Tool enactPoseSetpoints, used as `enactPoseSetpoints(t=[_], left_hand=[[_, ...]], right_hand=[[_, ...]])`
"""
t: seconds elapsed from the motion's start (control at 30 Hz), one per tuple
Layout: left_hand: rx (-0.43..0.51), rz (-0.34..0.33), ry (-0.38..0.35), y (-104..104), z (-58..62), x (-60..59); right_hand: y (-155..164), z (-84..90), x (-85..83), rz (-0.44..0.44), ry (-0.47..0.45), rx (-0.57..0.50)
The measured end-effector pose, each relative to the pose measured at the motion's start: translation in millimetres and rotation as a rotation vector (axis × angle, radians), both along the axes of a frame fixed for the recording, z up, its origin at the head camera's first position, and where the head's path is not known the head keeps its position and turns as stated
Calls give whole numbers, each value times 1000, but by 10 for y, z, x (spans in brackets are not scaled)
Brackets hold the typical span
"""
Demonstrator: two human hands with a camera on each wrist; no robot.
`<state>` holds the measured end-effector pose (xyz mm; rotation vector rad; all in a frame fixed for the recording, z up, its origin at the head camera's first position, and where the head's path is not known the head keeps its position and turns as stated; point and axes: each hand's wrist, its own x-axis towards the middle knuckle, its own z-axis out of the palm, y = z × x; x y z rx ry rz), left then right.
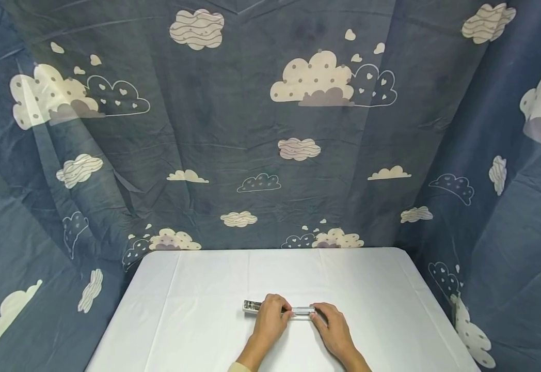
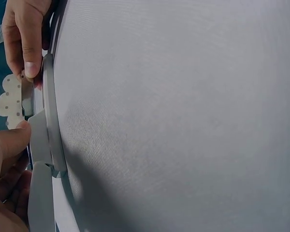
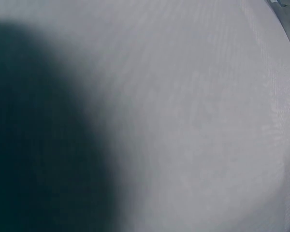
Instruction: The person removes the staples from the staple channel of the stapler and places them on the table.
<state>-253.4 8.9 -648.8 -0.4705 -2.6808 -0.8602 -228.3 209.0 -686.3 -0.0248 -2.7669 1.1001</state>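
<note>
An opened white stapler [image 1: 251, 306] lies lengthwise across the table, its cover swung back to the left and its metal rail [image 1: 300, 310] exposed at right. My left hand [image 1: 270, 319] grips it around the middle, thumb and fingers close to the inner end of the rail. With thumb and forefinger my right hand [image 1: 334, 330] pinches the rail's right end. In the left wrist view, the stapler's pale body [image 2: 40, 140] runs between my left hand [image 2: 7, 154] below and my right hand [image 2: 29, 29] above. The fingers hide parts of the rail.
A white cloth [image 1: 196, 310] covers the table under both hands. Dark blue curtains [image 1: 233, 119] with cloud prints hang behind the table and along both sides. A dark blurred shape [image 3: 34, 135] fills the left of the right wrist view.
</note>
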Motion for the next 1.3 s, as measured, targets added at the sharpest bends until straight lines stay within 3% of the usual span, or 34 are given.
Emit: enactPoseSetpoints(t=[0.27,0.47,0.97,1.3], left_hand=[[89,20,-53,5,-4,3],[148,33,-83,47,42,16],[132,-9,-47,78,-6,-12],[156,11,-75,63,-15,-5]], right_hand=[[0,-23,-6,9,89,3],[20,-25,-8,7,34,-14],[3,-23,6,-6,6,4],[1,-24,7,-4,8,11]])
